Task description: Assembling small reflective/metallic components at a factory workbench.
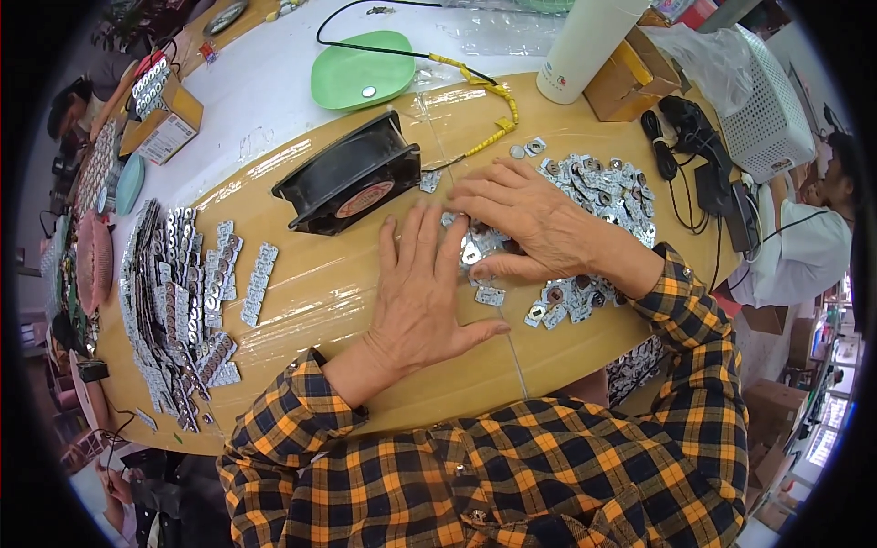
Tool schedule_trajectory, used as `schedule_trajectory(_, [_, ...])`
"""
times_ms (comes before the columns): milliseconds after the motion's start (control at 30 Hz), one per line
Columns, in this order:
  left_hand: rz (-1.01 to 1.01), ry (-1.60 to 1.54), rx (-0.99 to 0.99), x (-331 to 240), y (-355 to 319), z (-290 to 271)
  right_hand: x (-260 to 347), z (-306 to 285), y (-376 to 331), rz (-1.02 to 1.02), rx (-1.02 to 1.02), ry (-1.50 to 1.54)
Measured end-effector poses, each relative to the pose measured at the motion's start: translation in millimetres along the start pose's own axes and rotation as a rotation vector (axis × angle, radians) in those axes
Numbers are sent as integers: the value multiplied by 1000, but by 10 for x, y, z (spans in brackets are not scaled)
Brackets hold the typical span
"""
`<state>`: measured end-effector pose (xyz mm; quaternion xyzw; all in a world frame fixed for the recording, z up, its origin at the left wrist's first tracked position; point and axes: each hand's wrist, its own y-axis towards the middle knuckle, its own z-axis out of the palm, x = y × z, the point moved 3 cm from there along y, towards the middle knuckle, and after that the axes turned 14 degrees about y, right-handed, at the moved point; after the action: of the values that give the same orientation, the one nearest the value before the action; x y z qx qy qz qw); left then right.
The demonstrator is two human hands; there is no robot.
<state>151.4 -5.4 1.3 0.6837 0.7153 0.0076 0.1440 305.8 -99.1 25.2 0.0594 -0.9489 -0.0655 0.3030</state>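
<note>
My left hand (416, 297) lies flat on the tan tabletop, its fingers stretched forward and its thumb out to the right. My right hand (534, 219) reaches across from the right with its fingers extended and thumb apart. Beneath its palm are small silver metal pieces (470, 253), partly hidden. The fingertips of both hands come close together, and whether they touch each other I cannot tell. A loose pile of the same flat metal pieces (603, 196) spreads to the right, some with dark round centres. One single piece (491, 296) sits just below my right thumb.
A black fan (352, 178) stands beyond my left hand. Joined strips of metal pieces (174, 301) are stacked at the left. Farther back are a green dish (364, 73), a cable with yellow tape (498, 87), a white cylinder (585, 50) and a box (630, 82). People sit at both sides.
</note>
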Motion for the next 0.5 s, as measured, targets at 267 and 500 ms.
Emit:
schedule_trajectory(267, [-13, 52, -95, -1, 156, -19, -63, 99, 54, -124, -149, -31])
schedule_trajectory(500, [24, -30, -99, -43, 114, -61, -57, 23, -16, -20, -101, 146])
